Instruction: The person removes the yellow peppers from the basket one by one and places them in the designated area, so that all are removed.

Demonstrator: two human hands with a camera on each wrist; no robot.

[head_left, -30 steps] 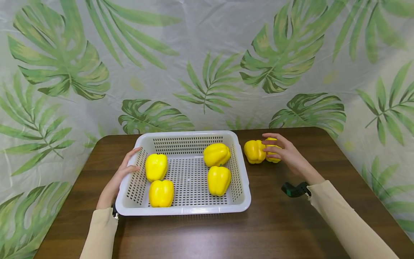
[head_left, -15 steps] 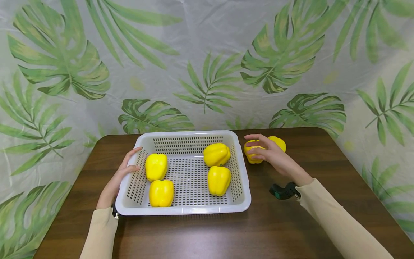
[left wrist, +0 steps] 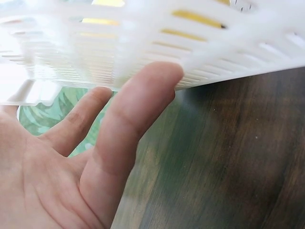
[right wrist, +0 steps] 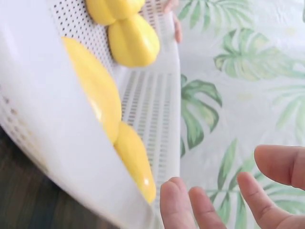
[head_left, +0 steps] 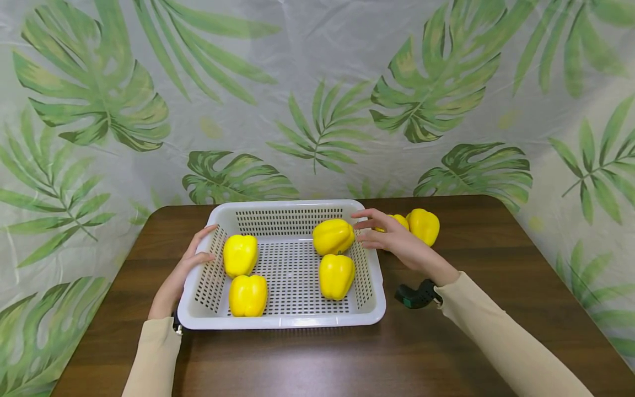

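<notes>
A white slotted plastic basket (head_left: 253,322) stands on the table. Inside it, two yellow bell peppers (head_left: 240,256) lie on the left and two more (head_left: 337,277) on the right. My left hand (head_left: 179,275) is at the basket's left side, fingertips and thumb lying across the rim. In the left wrist view its thumb (left wrist: 119,126) and a finger are nearly straight against the slotted wall. Spread fingers of my right hand (head_left: 392,240) reach to the right rim and hold nothing. Behind that hand, another yellow pepper (head_left: 423,225) shows fully and one (head_left: 399,220) is mostly hidden.
The dark wooden table (head_left: 317,364) extends around the basket. A leaf-patterned cloth (head_left: 317,110) hangs behind its far edge. A black strap device (head_left: 416,295) sits at my right wrist, below the sleeve (head_left: 496,331).
My right hand has moved left, from over the two peppers outside the basket to the basket's right rim, uncovering the right-hand pepper. My left hand and the basket stay in place.
</notes>
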